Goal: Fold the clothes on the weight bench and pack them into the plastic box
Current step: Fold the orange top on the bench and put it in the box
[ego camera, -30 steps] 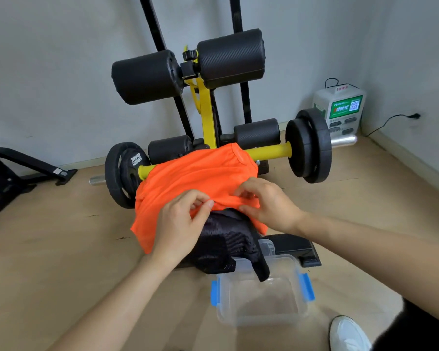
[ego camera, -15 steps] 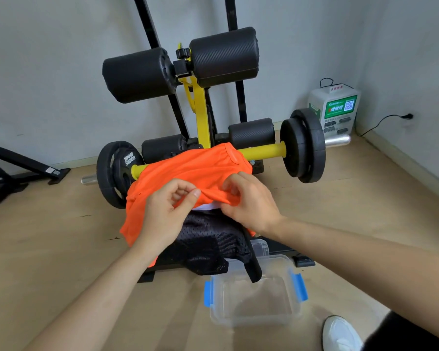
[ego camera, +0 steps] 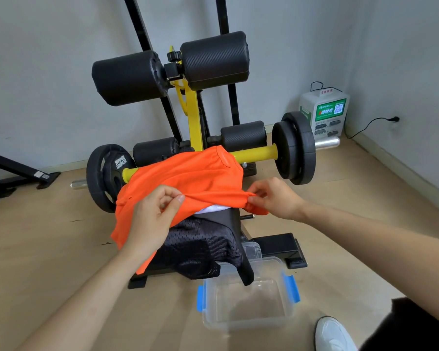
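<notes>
An orange garment (ego camera: 188, 177) lies draped over the weight bench (ego camera: 235, 219). My left hand (ego camera: 152, 219) pinches its near edge at the left, and my right hand (ego camera: 274, 198) pinches the same edge at the right, so the hem is stretched between them. Under it a bit of white cloth (ego camera: 209, 209) shows, and a black mesh garment (ego camera: 200, 247) hangs off the bench end, one corner dangling into the clear plastic box (ego camera: 249, 323) with blue clips on the floor below.
A yellow bar with black weight plates (ego camera: 295, 150) crosses behind the bench, with black foam rollers (ego camera: 213, 59) above. A white charging station (ego camera: 323, 114) stands in the right corner. My white shoe (ego camera: 332, 335) is beside the box. A black stand (ego camera: 15, 171) lies far left.
My hands have spread apart along the orange garment's near edge, the right hand moving right, pulling the hem taut and lifting it so white cloth shows underneath.
</notes>
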A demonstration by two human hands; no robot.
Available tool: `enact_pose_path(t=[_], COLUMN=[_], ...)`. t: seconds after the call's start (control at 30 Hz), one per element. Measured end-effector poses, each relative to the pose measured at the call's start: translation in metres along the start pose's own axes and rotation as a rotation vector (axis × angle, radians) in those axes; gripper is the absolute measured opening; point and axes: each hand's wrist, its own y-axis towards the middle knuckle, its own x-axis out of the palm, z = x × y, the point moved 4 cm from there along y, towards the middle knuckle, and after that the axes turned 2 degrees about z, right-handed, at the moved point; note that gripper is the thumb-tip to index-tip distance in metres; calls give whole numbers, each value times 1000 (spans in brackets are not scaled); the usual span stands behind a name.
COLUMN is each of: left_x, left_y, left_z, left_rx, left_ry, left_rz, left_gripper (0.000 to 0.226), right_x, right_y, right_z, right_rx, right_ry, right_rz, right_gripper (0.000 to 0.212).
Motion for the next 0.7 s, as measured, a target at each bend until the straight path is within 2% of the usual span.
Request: enact_pose_path(t=[0.13,0.27,0.33,0.57,0.7], left_x=[2,-4,-8,-6,4], left_y=[1,4,5,28,64], left_z=[0,5,7,9,6], left_rx=[-18,-87,-92,-69,-66], left_ry=[9,-152,-178,-115,-62], left_rz=[-84,-265,-294,-136,-14], left_gripper=[10,13,10,8,9], right_x=[-14,-31,-38,-53,-54], right_y=[-3,-9,-11,11,37], right_z=[2,-2,-2,1,6], right_rx=[98,93,86,85,77], right_ry=[356,391,371,463,411], right_rz=[-118,-313,-364,-156,50], right_gripper=[8,10,16,17,5])
